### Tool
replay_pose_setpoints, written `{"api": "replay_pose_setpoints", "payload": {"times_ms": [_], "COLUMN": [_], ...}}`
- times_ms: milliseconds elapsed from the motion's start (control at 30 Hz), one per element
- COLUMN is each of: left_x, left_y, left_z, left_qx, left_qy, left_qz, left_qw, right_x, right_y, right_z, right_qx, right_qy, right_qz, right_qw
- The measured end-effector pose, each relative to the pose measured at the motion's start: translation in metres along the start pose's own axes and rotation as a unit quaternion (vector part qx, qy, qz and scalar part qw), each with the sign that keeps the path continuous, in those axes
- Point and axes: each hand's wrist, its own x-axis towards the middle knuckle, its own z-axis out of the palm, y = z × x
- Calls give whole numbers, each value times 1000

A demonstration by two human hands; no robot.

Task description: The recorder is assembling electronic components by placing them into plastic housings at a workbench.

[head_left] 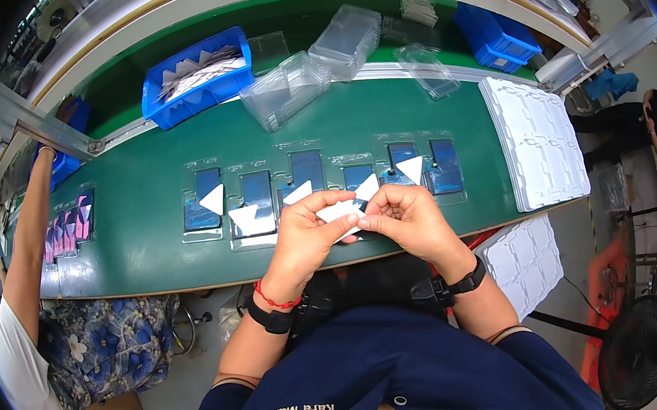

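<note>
Near the front edge of the green table, my left hand (316,226) and my right hand (405,216) are closed on the same small white folded piece (339,212), thumbs almost meeting on it. It looks like paper or thin card. Just beyond my hands, several flat dark-blue rectangular pieces lie in clear plastic trays, among them a dark-blue piece (307,165) in the middle and a dark-blue piece (444,155) at the right. White triangles rest on most of them, such as a white triangle (214,201) at the left and a white triangle (410,170) at the right.
A blue bin (166,114) with white pieces and stacked clear trays (287,90) stand at the back. White moulded trays (539,144) are stacked at the right, a blue crate (498,40) behind. At left, another person's arm (30,231) reaches past pink-and-black pieces (68,229).
</note>
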Motion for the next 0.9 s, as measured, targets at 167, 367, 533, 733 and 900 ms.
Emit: {"api": "replay_pose_setpoints", "payload": {"times_ms": [167,367,533,733,900], "left_x": [3,49,102,141,75], "left_y": [9,90,152,134,118], "left_z": [-19,-98,-154,-231,-143], "left_qx": [19,263,509,707,656], "left_qy": [-4,148,288,283,224], "left_qz": [13,227,255,251,383], "left_qw": [1000,926,770,597,611], "right_x": [-7,-18,-23,-16,-27], "right_y": [-6,1,-7,7,-1], "right_z": [-34,-98,-72,-57,-78], "right_qx": [-70,-542,-559,-547,-561], "right_qy": [152,253,201,103,102], "right_qz": [-102,-216,-224,-220,-189], "right_qw": [981,772,772,801,799]}}
